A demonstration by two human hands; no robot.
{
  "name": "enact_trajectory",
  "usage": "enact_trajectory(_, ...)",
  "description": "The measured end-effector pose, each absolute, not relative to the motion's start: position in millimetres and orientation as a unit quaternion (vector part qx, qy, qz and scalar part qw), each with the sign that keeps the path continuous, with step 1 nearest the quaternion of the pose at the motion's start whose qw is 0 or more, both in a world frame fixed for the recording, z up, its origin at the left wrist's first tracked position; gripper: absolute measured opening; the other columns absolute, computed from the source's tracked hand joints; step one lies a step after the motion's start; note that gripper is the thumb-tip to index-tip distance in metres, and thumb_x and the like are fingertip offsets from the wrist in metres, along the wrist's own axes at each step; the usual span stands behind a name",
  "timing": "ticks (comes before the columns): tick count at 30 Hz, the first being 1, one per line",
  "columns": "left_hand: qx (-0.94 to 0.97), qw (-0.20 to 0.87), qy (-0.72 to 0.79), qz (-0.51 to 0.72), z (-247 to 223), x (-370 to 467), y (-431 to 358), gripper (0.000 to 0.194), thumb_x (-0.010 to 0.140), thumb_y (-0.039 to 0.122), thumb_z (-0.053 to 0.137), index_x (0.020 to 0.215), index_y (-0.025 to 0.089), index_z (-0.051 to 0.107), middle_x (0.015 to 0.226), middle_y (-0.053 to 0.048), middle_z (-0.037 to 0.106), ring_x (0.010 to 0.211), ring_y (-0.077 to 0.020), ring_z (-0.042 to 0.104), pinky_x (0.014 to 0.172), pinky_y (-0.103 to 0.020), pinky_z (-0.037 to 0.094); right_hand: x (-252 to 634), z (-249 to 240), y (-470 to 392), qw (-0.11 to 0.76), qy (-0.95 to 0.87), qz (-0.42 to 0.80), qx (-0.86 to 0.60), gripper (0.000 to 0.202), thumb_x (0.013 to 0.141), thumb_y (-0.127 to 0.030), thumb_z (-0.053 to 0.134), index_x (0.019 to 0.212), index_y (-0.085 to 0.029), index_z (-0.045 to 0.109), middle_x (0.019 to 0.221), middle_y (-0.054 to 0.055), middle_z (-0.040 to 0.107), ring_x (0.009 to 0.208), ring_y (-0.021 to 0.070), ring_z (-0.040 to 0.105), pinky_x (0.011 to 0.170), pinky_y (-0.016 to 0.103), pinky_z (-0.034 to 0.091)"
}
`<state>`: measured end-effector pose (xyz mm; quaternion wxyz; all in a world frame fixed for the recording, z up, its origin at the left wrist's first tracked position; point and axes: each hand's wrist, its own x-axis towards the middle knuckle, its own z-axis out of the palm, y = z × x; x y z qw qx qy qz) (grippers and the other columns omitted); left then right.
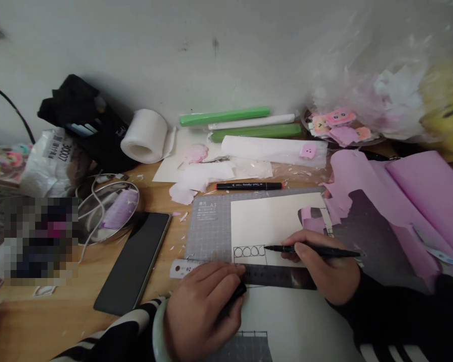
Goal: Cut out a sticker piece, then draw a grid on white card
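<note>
My right hand [320,266] is closed around a slim black pen [324,250], its tip at the right end of a row of circles drawn in a box on the cream paper [272,223]. A metal ruler [275,275] lies across the paper just below the drawing. My left hand [207,306] rests on the ruler's left part, fingers curled round a short black object [232,299] that is mostly hidden. Beneath the paper is a grey A3 cutting mat [207,236]. A pink piece [312,219] shows at a cutout in the paper.
A phone [134,261] lies left of the mat, beside a metal bowl [136,193]. A black marker [249,186] lies behind the paper. Pink sheets [430,196] and scissors [438,255] are at right. A tissue roll [145,136] and green rolls [256,132] stand or lie near the wall.
</note>
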<state>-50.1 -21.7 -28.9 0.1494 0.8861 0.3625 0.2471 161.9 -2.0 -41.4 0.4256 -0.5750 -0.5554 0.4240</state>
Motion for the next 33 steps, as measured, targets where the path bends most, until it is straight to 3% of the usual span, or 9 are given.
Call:
enact_trajectory(7,0.88,0.14,0.373,0.258,-37,-50,-25,0.014,0.075,0.013,0.047,0.083,0.015,0.059,0.089,-0.006,0.07,0.079,-0.0185,0.065,0.072,-0.031,0.056,162,-43,-1,0.427,-0.55,0.457,-0.553,0.016,0.076,-0.018,0.049,0.07,-0.021,0.064,0.062,-0.001,0.068,0.059,0.0142,0.066,0.055,0.023,0.053)
enact_trajectory(16,0.914,0.048,0.33,0.229,-33,-47,-31,0.017,0.078,0.014,0.045,0.075,0.014,0.062,0.095,-0.006,0.071,0.083,-0.0206,0.067,0.069,-0.03,0.057,170,-41,4,0.411,-0.548,0.487,-0.542,0.018,0.078,-0.016,0.047,0.074,-0.02,0.064,0.064,-0.001,0.069,0.059,0.0118,0.065,0.055,0.019,0.053)
enact_trajectory(21,0.919,0.021,0.341,0.199,-43,-40,-46,0.02,0.084,0.019,0.044,0.08,0.015,0.063,0.107,-0.008,0.067,0.096,-0.0219,0.063,0.076,-0.03,0.055,172,-41,3,0.41,-0.582,0.471,-0.521,0.018,0.08,-0.016,0.047,0.079,-0.021,0.064,0.067,-0.001,0.07,0.063,0.0113,0.066,0.058,0.018,0.054)
enact_trajectory(33,0.923,0.005,0.349,0.165,-56,-32,-55,0.024,0.085,0.01,0.037,0.077,0.015,0.059,0.123,-0.007,0.056,0.112,-0.0215,0.053,0.087,-0.03,0.05,164,-39,-4,0.403,-0.608,0.455,-0.511,0.018,0.079,-0.014,0.047,0.082,-0.023,0.063,0.07,-0.002,0.071,0.061,0.0103,0.064,0.054,0.016,0.051)
